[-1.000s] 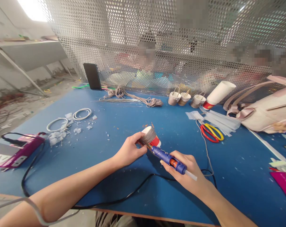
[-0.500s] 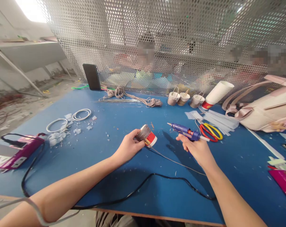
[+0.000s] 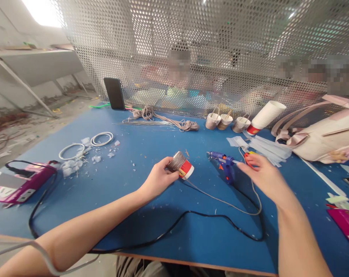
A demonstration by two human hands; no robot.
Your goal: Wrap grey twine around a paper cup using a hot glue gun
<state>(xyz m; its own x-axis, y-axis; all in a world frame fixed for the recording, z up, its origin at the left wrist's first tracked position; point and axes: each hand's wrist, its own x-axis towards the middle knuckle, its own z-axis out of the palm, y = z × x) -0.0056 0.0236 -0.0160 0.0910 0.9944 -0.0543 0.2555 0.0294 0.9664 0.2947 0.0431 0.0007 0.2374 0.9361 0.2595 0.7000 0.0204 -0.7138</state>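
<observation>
glue gun (image 3: 224, 161) now set down | right hand (image 3: 263, 177) open | left hand (image 3: 157, 181) grips 1 cup (image 3: 182, 166)

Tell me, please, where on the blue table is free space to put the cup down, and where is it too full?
Bare blue table lies between the white rings and the glue gun. Another patch lies along the near edge, below the black cable. The far right is crowded: scissors, glue sticks, small cups and pink bag. The left hand holds the wrapped cup.
</observation>
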